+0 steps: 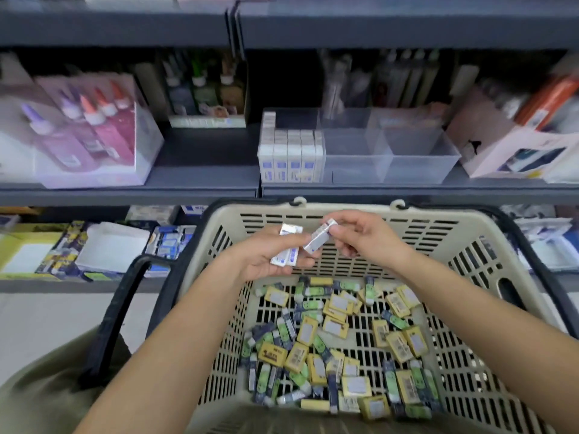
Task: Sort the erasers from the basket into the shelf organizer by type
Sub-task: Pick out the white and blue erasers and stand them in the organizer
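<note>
Sorting is judged roughly a third done. In the clear shelf organizer [407, 164] on the shelf [203, 173], only the left-end compartment is filled, with stocked white erasers [289, 155] in about four front columns; the other compartments appear unfilled. Above the basket's [344, 211] far rim, about three held white erasers [286, 256] are gripped in the curled fingers of the left hand [266, 258], and a single white eraser [319, 238] is pinched by the right hand [360, 236]. On the basket floor, roughly thirty yellow erasers [333, 303] and some twenty green erasers [313, 291] are left mixed; exact counts are prevented by blur.
</note>
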A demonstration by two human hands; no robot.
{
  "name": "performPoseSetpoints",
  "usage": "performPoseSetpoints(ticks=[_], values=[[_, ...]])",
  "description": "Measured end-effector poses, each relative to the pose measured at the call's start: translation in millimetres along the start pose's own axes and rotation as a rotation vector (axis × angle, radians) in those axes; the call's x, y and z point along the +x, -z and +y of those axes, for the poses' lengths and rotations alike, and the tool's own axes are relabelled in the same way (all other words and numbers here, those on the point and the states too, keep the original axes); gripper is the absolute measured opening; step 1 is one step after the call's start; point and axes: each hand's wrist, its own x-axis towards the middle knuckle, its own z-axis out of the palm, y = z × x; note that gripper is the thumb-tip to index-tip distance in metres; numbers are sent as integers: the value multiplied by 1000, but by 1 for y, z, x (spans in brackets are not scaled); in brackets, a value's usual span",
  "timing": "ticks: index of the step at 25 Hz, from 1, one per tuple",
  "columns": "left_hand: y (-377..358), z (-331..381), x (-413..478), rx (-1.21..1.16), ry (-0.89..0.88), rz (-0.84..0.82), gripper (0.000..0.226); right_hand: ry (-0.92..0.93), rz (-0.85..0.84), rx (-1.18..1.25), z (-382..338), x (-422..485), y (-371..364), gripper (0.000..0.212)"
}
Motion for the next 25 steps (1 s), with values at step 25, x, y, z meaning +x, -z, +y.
performPoseSetpoints(ticks=[25], values=[[61,71,35,-182,-694,713,12,376,502,-813,-106,210,18,22]])
